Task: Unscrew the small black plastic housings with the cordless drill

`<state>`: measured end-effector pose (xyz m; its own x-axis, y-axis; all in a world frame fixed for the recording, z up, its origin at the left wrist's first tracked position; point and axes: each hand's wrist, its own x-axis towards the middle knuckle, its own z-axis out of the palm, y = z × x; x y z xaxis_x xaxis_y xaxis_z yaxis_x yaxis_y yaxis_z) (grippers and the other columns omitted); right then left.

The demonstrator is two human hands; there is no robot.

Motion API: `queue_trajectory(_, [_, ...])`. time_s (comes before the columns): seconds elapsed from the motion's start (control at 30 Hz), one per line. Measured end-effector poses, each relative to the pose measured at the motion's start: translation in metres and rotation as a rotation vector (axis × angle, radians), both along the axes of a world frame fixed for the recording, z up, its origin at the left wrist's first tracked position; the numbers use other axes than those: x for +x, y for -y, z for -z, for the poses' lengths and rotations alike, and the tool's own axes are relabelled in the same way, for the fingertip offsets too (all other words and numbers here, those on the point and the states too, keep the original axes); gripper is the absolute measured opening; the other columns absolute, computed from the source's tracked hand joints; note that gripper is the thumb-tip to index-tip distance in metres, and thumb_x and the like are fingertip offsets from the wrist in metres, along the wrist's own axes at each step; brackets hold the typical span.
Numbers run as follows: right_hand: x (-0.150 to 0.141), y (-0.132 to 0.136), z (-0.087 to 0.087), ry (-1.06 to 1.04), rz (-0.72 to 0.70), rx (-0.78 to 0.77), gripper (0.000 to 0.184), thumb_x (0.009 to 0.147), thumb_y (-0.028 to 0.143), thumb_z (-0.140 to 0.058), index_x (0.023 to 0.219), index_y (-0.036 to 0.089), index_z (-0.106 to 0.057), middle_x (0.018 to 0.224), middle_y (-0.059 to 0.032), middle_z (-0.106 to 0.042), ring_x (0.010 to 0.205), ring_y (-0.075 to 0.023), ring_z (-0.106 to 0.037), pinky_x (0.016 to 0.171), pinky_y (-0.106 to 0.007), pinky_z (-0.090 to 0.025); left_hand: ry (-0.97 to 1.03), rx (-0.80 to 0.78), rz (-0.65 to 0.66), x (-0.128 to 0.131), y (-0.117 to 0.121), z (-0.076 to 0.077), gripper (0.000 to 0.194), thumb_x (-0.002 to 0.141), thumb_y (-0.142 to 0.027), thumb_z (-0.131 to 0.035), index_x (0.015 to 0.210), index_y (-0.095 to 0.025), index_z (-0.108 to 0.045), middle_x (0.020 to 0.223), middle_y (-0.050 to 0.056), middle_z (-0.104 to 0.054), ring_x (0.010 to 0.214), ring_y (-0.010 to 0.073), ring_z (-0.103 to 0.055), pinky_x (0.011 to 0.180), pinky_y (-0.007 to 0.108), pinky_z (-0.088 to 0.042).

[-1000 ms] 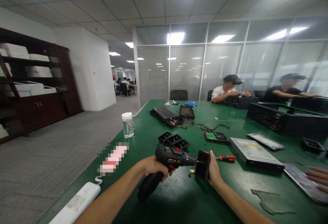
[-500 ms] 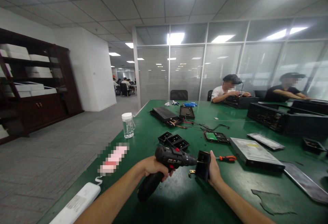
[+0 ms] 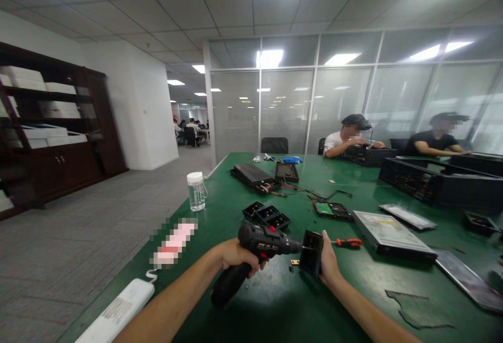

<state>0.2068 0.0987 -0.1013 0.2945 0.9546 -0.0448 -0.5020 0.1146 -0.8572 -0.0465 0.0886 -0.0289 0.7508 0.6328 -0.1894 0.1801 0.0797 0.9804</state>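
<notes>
My left hand is wrapped round the grip of a black cordless drill with red switches. The drill points right, and its bit reaches into a small black open box. My right hand holds that box on its far side, tilted up with the open face toward the drill; some of its fingers are hidden behind it. A little brass-coloured metal piece lies on the table below the drill tip. Just beyond the drill sit several similar black boxes. An orange-and-black screwdriver lies right of my right hand.
On the green table are an optical drive, a green circuit board part, a black power supply case and cables. A water bottle and white power strip line the left edge. Two people work at computer cases.
My hands, the drill and the box stay nearly in place. Across the table, the co-workers' hands and arms have shifted slightly.
</notes>
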Motion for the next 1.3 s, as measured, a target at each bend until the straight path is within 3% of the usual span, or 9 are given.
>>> queue_trajectory(0.27, [0.0023,-0.0036,0.005,0.027,-0.011,0.006,0.041,0.069,0.059,-0.049,0.076,0.02,-0.058,0.059,0.0005,-0.059,0.053,-0.0177,-0.055,0.051,-0.029,-0.042,-0.006,0.004,0.009,-0.0015,0.0014,-0.0033,0.025,0.05,-0.01,-0.057,0.074,-0.011,-0.06,0.068,0.001,-0.056,0.05,0.009,-0.05,0.043,0.021,-0.038])
queue_trajectory(1.3, [0.0018,-0.0034,0.0055,0.049,0.003,0.008,0.041,0.068,0.06,-0.048,0.073,0.02,-0.056,0.054,0.0021,-0.054,0.05,-0.0173,-0.053,0.049,-0.029,-0.041,0.013,0.027,-0.006,-0.0003,0.0036,-0.0044,0.023,0.049,-0.01,-0.058,0.072,-0.012,-0.06,0.068,0.001,-0.056,0.053,0.0099,-0.051,0.044,0.021,-0.039])
